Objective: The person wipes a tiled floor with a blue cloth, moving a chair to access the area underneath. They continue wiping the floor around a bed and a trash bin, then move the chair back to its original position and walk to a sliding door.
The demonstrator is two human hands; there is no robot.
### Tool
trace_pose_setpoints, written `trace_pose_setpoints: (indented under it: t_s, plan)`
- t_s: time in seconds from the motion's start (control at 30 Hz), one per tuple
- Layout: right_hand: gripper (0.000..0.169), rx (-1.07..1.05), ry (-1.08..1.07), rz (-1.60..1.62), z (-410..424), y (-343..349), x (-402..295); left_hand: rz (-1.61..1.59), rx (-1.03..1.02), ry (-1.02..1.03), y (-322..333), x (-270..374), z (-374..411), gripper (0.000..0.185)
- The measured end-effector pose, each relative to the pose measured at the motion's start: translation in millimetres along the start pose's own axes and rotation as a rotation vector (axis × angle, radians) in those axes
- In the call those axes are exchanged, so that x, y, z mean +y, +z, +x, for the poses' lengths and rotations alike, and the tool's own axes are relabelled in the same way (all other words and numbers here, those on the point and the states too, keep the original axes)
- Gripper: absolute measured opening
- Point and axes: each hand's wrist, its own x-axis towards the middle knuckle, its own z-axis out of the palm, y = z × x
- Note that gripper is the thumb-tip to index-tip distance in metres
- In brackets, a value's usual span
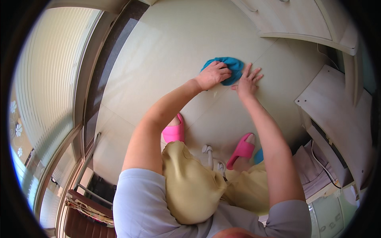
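Observation:
My left hand point(213, 75) presses a crumpled blue cloth point(234, 66) flat on the pale tiled floor point(166, 47), its fingers curled over the fabric. Just to the right, my right hand point(248, 82) rests on the tiles with fingers spread and nothing in it. Its fingertips lie close beside the cloth's right edge; whether they touch it I cannot tell. Both arms reach forward past my bent knees. Below them are my feet in pink slippers, the left slipper point(175, 132) and the right slipper point(243, 150).
Ribbed glass sliding doors point(56, 53) over a dark sill point(111, 53) line the left. At lower left is a brown padded chair point(86, 223) with a metal tube frame. A pale cabinet point(294, 17) and a low board point(333, 98) stand right. White casters point(207, 149) sit between my feet.

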Motion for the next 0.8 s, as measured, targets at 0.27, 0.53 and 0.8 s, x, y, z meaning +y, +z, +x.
trace_pose_setpoints:
  t_s: [0.27,0.53,0.8]
  plan:
    - [0.132,-0.005,0.010,0.024,4,-4,-4,0.564,0.577,-0.778,-96,-64,-136,0.043]
    - [0.127,0.009,-0.098,0.033,-9,-12,10,0.130,0.191,-0.312,13,49,-87,0.047]
    - [0.105,0.069,-0.329,0.156,11,5,123,0.237,0.141,-0.343,17,67,-89,0.044]
